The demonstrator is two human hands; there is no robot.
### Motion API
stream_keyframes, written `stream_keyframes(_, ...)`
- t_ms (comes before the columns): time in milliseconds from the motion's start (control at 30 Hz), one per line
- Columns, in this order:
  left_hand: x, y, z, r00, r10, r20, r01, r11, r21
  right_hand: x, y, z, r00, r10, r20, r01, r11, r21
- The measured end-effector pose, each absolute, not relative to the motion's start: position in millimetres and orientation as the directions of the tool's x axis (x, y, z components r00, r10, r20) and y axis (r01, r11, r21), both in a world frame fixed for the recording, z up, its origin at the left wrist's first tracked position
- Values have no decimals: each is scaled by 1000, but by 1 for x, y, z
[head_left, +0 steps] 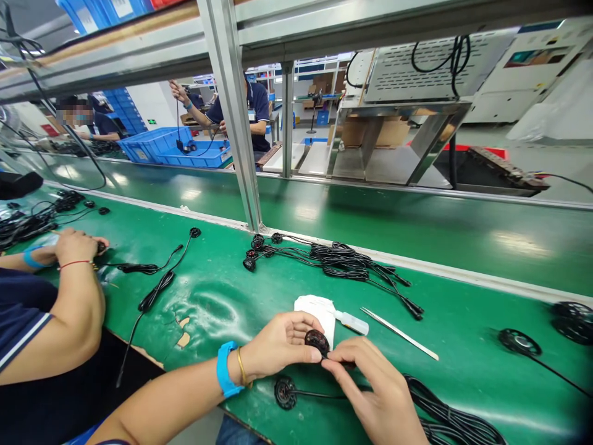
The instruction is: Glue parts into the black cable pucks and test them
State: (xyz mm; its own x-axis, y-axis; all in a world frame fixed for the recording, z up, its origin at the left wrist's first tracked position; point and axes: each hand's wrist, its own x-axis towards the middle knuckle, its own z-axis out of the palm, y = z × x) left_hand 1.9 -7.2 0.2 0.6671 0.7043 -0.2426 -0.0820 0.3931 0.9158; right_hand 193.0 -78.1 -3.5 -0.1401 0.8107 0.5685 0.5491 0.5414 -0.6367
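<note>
Black disc (316, 340), round and plastic-looking, is sitting between both hands above the glossy green bench (222, 303). Left hand (282, 343) is gripping its rim between thumb and fingers; right hand (377, 377) is pinching its lower edge, contact partly hidden. Just nearer, a spoked disc (285, 393) is lying flat, trailing thin cable. Beyond: crumpled white sheet (315, 304), translucent bottle (354, 323) and slim tapering tweezers (401, 334) are resting near looped, rubbery-looking cables (343, 259).

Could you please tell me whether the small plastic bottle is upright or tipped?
Tipped: the small plastic bottle lies on its side on the green benchtop.
</note>
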Motion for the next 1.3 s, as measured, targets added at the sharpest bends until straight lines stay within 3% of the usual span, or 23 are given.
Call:
stream_keyframes(100,1,-7,3,678,704,-210,-41,321,946,194,-78,-5,-159,842,516,556,508,-658)
stream_keyframes(233,3,-9,8,638,751,-169,81,153,985,196,-78,-12,-184,816,548,630,526,-572)
stream_keyframes(433,7,-14,9,617,753,-228,9,283,959,196,-79,-13,-162,820,549,616,518,-593)
stream_keyframes(600,10,-19,5,589,795,-147,-83,241,967,195,-76,-13,-141,850,507,541,496,-680)
stream_keyframes(767,8,-18,0,617,766,-180,-122,320,940,197,-75,-12,-31,859,511,503,455,-735)
stream_keyframes(933,9,-18,-2,628,768,-126,-214,326,921,196,-74,-15,-4,895,445,472,394,-789)
stream_keyframes(1300,13,-19,-5,509,849,-140,-49,191,980,191,-74,-19,-42,889,457,526,408,-746)
